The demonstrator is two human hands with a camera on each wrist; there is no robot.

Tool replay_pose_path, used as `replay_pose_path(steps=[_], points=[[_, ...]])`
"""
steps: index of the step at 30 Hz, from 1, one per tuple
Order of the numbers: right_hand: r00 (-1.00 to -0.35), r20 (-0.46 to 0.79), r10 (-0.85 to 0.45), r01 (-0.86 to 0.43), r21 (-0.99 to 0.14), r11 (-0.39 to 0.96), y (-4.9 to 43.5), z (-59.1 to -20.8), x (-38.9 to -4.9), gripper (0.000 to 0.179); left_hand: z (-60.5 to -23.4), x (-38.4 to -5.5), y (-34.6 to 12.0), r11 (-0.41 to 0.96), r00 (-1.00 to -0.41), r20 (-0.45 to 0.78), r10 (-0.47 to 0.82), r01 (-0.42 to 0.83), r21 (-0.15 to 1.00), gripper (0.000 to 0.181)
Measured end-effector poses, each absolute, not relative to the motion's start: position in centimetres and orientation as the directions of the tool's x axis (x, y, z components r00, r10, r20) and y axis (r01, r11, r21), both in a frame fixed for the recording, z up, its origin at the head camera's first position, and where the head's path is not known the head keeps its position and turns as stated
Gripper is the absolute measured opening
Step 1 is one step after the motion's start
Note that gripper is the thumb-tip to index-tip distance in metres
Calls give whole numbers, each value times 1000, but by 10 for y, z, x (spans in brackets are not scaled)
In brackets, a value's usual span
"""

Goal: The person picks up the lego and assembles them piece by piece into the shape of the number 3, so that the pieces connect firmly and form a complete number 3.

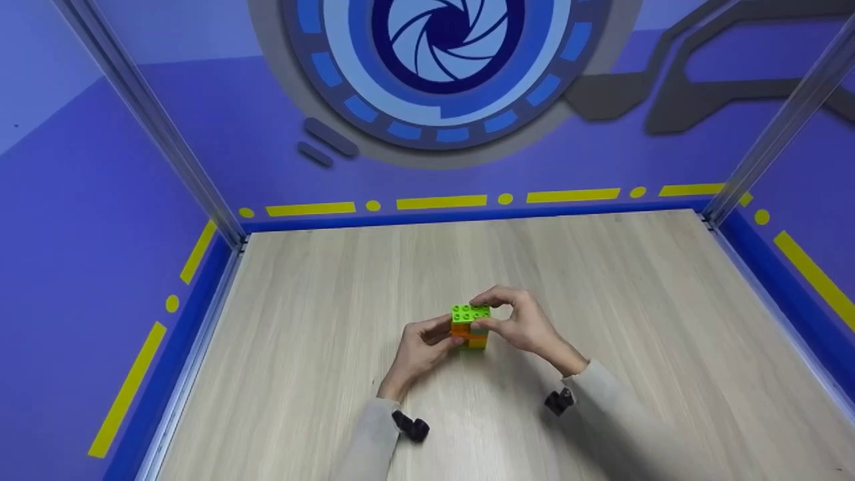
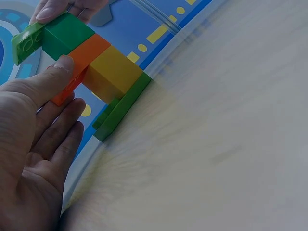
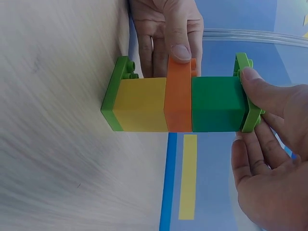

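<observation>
A short tower of toy building bricks stands on the table between the two hands. From the bottom up it has a flat light green brick [image 3: 114,98], a yellow brick [image 3: 143,103], a flatter orange brick [image 3: 178,101] and a dark green brick [image 3: 217,103]. At the top lies another flat light green brick [image 1: 461,312], slightly tilted against the dark green one in the right wrist view. My right hand [image 1: 528,324] pinches this top brick between thumb and fingers. From the left side, my left hand [image 1: 419,351] grips the protruding end of the orange brick, thumb on its near side.
The pale wooden table [image 1: 320,300] extends around the tower. Blue printed panels [image 1: 220,133] wall it at the back and both sides, with metal posts [image 1: 160,127] at the back corners. Black wrist cameras [image 1: 412,426] sit at both sleeve cuffs.
</observation>
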State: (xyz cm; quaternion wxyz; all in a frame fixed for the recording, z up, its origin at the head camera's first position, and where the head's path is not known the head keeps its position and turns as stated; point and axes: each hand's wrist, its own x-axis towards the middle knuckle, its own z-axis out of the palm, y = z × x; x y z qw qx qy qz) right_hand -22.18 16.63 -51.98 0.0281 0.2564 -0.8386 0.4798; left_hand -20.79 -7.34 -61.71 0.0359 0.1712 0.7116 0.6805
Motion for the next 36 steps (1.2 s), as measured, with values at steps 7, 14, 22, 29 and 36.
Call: replay_pose_path(steps=[7,14,22,29,36], points=[[-870,279,-406,-450,-785,426,167,-520,-224,28,-617,-208,-74,17,-936,187,297,201,979,47],[-876,245,-415,-426,-797,429,166,-517,-224,27,-619,-208,-74,6,-935,193,296,204,979,47],[-875,252,-413,-436,-782,446,165,-519,-223,26,-620,-207,-74,24,-939,179,295,195,981,48],[-865,310,-395,-464,-793,394,166,-530,-221,28,-619,-207,-73,13,-939,186,290,198,980,48],[-867,363,-340,-471,-821,324,165,-542,-219,29,-619,-207,-73,-6,-938,187,293,193,981,47]])
